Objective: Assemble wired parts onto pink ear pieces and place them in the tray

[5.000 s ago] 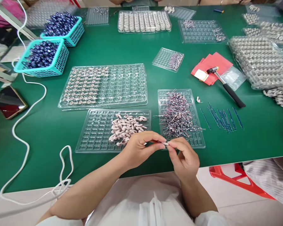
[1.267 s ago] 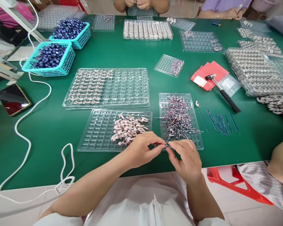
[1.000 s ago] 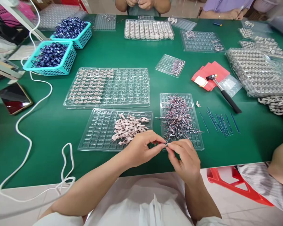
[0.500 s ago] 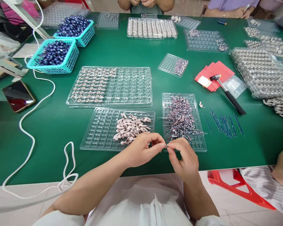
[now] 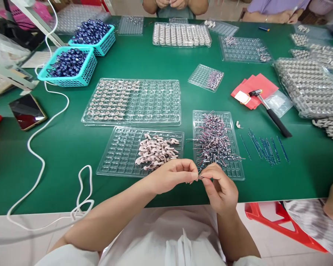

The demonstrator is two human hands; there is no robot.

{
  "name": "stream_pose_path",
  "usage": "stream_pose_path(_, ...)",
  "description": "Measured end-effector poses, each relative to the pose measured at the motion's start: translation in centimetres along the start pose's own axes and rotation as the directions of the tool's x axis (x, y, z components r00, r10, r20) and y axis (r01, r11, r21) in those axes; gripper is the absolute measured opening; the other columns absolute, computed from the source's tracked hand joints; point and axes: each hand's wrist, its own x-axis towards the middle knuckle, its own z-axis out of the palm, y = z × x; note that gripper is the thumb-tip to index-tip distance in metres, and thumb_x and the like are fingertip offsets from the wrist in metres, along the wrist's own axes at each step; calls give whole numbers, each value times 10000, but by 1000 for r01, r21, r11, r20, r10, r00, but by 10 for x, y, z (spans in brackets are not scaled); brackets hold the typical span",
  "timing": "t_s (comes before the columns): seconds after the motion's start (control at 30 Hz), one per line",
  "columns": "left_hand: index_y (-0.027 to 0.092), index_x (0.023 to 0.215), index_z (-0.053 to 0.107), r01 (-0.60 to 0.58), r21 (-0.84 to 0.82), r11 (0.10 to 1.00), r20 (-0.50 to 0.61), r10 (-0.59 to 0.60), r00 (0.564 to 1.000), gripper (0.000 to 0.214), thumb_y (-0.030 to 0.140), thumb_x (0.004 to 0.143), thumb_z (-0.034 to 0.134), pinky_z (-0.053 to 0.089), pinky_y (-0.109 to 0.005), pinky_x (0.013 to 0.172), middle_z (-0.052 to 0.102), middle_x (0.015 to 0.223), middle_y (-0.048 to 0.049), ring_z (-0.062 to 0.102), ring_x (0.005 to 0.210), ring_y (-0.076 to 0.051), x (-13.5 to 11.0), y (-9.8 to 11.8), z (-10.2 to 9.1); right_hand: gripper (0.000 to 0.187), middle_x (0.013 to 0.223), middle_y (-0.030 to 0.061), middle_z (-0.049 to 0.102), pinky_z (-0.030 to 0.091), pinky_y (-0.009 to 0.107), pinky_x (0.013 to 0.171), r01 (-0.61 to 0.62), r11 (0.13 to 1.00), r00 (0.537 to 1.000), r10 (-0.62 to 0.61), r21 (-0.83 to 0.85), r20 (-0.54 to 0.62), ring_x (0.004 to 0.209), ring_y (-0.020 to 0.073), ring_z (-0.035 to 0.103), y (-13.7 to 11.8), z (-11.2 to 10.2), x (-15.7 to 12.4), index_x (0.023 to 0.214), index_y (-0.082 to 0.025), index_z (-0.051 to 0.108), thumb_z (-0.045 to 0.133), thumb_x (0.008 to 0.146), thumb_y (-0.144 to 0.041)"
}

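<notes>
My left hand (image 5: 172, 176) and my right hand (image 5: 219, 186) meet fingertip to fingertip near the table's front edge, both pinched on a small wired part (image 5: 199, 177) that is mostly hidden between them. Just beyond my left hand lies a clear tray (image 5: 116, 153) holding a heap of pinkish sleeves (image 5: 157, 151). Past my right hand another clear tray (image 5: 233, 168) carries a pile of wired components (image 5: 213, 140). A larger clear tray (image 5: 158, 103) further back has rows of finished pink pieces on its left half.
Two teal baskets (image 5: 90, 72) of blue parts stand at the back left. A phone (image 5: 27, 111) and a white cable (image 5: 44, 162) lie left. A hammer (image 5: 270, 112), red cloth (image 5: 259, 83), blue rods (image 5: 263, 144) and bagged trays (image 5: 308, 85) are on the right. Other people's hands show at the far edge.
My hands have stayed together on the small part, fingers shifting slightly. The view has drifted a little, so the table's things sit further right in the picture.
</notes>
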Motion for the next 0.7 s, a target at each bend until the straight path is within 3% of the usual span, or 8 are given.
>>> stream_pose_path(0.43, 157, 770, 580, -60, -5, 998, 43, 60, 997, 284, 402, 896, 645, 353, -275, 661, 514, 741, -4, 450, 711, -137, -2, 0, 4, 193, 833, 41, 676, 514, 381, 708, -27, 998, 999, 28, 62, -27, 765, 187, 613, 1, -2, -1, 1041, -226, 649, 544, 933, -105)
stream_pose_path(0.7, 149, 772, 603, -94, -48, 994, 23, 95, 995, 331, 450, 866, 707, 424, -266, 698, 566, 740, -13, 495, 704, -128, -2, -2, 5, 181, 813, 38, 659, 501, 378, 703, -43, 996, 997, 48, 72, -60, 763, 193, 620, 0, -6, -4, 1012, -215, 657, 548, 929, -97)
